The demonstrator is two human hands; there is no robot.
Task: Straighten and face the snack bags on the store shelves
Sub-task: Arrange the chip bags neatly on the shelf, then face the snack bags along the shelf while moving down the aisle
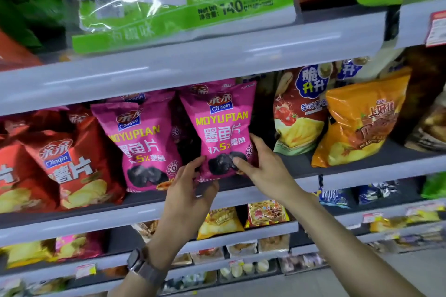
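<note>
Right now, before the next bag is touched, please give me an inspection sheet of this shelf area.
Surface: middle shelf, grey front rail, bags in a row.
Job's things: right magenta bag and left magenta bag face front, a gap between them; red bags and orange bag flank them.
Clutter: nothing seen.
Hands: left hand grips the right magenta bag's lower left corner; right hand pinches its lower right edge.
Cables: nothing seen.
Surroundings: green bags above; lower shelves of small snacks below.

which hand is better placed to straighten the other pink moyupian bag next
Left. The left hand sits beside the left Moyupian bag; the right hand grips the far edge of the right Moyupian bag.
</note>
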